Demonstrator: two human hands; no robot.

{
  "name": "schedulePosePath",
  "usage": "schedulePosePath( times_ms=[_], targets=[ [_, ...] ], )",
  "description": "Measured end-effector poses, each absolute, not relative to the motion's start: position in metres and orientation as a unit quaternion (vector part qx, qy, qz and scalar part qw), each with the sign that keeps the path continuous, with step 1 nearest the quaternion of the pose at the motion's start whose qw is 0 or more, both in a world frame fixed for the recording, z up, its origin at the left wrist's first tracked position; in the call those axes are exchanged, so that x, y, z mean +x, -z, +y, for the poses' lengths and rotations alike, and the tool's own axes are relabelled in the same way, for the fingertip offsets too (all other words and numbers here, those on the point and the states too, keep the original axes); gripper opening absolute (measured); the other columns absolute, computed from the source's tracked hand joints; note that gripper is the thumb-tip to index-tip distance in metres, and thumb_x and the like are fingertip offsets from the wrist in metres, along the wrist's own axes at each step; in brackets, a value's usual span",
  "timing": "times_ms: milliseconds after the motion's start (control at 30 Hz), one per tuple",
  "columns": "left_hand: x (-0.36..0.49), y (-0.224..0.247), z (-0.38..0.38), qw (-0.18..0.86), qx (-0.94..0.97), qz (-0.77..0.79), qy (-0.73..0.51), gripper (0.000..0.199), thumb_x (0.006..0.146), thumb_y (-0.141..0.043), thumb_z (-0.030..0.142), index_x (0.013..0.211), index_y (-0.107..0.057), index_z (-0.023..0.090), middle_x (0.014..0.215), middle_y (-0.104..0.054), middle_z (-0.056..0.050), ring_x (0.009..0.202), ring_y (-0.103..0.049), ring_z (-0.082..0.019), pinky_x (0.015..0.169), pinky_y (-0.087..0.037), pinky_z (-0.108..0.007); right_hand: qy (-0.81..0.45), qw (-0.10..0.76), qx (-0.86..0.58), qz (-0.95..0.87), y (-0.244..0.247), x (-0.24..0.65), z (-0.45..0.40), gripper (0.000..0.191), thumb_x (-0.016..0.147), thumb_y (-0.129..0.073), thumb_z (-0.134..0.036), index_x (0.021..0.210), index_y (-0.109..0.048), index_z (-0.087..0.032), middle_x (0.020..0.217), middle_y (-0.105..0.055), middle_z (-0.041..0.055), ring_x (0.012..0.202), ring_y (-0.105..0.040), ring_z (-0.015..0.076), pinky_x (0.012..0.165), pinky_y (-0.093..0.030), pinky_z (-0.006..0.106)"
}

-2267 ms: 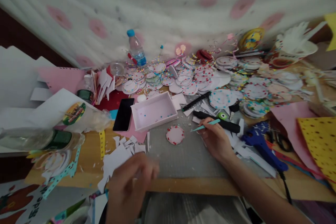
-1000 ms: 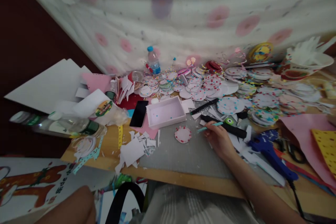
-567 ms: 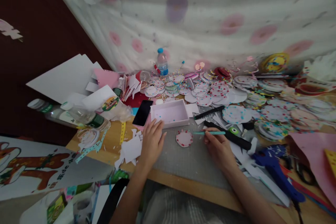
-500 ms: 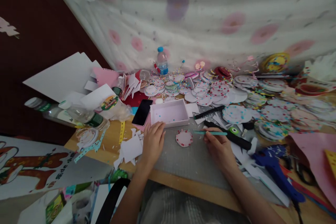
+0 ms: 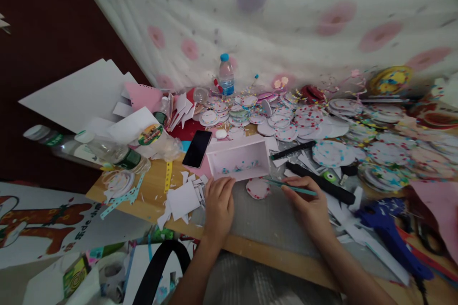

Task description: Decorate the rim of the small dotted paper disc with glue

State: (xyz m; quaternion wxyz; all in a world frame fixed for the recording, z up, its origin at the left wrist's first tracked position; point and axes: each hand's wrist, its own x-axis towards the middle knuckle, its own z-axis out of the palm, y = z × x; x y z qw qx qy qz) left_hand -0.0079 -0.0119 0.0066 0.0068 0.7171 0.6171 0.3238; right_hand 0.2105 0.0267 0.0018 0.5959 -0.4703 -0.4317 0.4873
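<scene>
A: Where are the hands?

B: The left hand lies on the bench with its fingertips at the near wall of the pink tray. The tray seems tipped up toward the person, so the confetti inside sits along that near wall. Fingers are curled at the tray's edge; I cannot tell whether they pinch it or only press on it.

A: And the right?

B: The right hand has its grip clamped on a thin teal tool, held like a pen. The tool's long axis runs nearly level, left to right, with its tip pointing left.

A: Pointing at what?

B: At the dotted disc, which lies flat on the grey mat, just in front of the tray's near right corner. The disc sits between the two hands, left of the tool tip and close to it, not touching as far as I can see. The right hand is the nearer one.

A: Anything else close by?

B: A phone just left of the tray, white scraps beside the left hand, and a black stick behind the right hand.
</scene>
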Motion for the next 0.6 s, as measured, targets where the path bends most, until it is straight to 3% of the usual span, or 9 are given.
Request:
schedulePosePath(
  times_ms=[167,367,467,600],
  targets=[
    [-0.007,-0.002,-0.016,0.018,0.715,0.616,-0.33,0.042,0.086,-0.042,0.002,0.119,-0.06,0.021,0.115,-0.067,-0.008,0.111,-0.059,-0.023,0.112,-0.026,-0.052,-0.32,0.535,-0.518,-0.586,-0.027,0.198,0.03,0.01,0.077,-0.072,-0.028,0.082,-0.064,-0.023,0.082,-0.069,0.0034,0.069,-0.062,0.0156,0.058,-0.048,0.026],
    [-0.009,0.007,-0.014,0.041,0.718,0.607,-0.338,0.04,0.089,-0.04,0.003,0.122,-0.057,0.018,0.12,-0.064,-0.009,0.115,-0.056,-0.023,0.11,-0.028,-0.051,-0.245,0.359,-0.489,-0.757,-0.034,0.154,0.052,0.011,0.089,-0.057,-0.029,0.093,-0.064,-0.021,0.084,-0.073,0.0024,0.064,-0.066,0.0144,0.059,-0.048,0.024],
    [-0.011,0.005,-0.013,0.049,0.721,0.607,-0.329,0.041,0.089,-0.039,0.003,0.123,-0.055,0.019,0.121,-0.064,-0.009,0.115,-0.056,-0.023,0.108,-0.03,-0.051,-0.168,0.281,-0.505,-0.798,-0.033,0.145,0.061,0.012,0.089,-0.055,-0.027,0.09,-0.066,-0.021,0.076,-0.072,0.0008,0.055,-0.064,0.014,0.052,-0.042,0.023],
    [-0.014,-0.002,-0.009,0.05,0.725,0.609,-0.317,0.041,0.089,-0.041,0.003,0.123,-0.056,0.02,0.119,-0.065,-0.008,0.112,-0.057,-0.023,0.105,-0.031,-0.049,-0.138,0.302,-0.553,-0.764,-0.04,0.161,0.065,0.013,0.086,-0.059,-0.031,0.088,-0.067,-0.021,0.07,-0.07,-0.0003,0.046,-0.056,0.0117,0.048,-0.039,0.023]
  ],
)
